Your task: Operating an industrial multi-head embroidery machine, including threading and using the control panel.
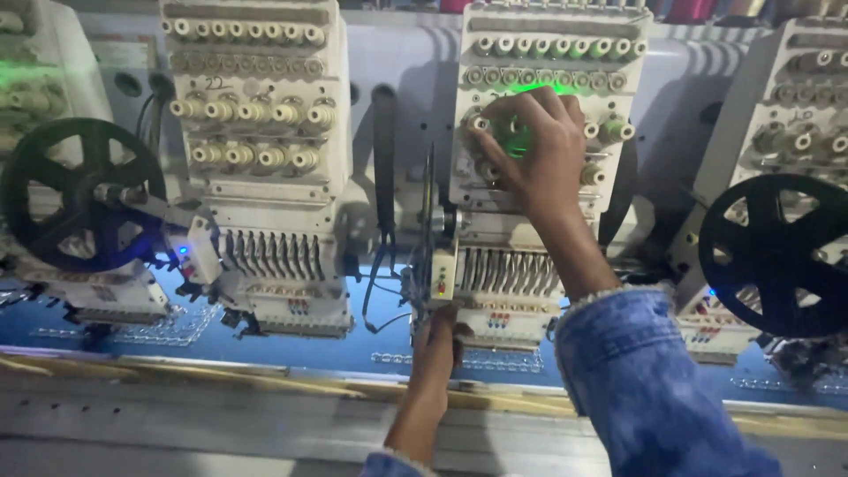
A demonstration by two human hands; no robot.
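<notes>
Multi-head embroidery machine, seen from the operator's head camera. The right hand [530,146] reaches up to the tension-knob panel [548,88] of the embroidery head [530,203] right of centre, fingers curled together around one of the cream thread tension knobs [484,170] in the middle rows; a green indicator light [519,140] glows behind the fingers, and whether they pinch the knob or only rest on it cannot be told. The left hand [437,344] is lower, closed on the base of the small sequin attachment [433,265] mounted just left of that head's needle case [508,272], above the blue fabric [371,349]. Judged from this pose, the adjustment goes best with the lower hand keeping the attachment steady while the upper hand turns one knob in small amounts, clear of its neighbours. The knobs point straight out of the panel toward the operator, their axes horizontal; the attachment's long axis runs vertically, its working end down toward the fabric. A second embroidery head [256,132] stands to the left, with black sequin reels [79,194] at both edges of view.
</notes>
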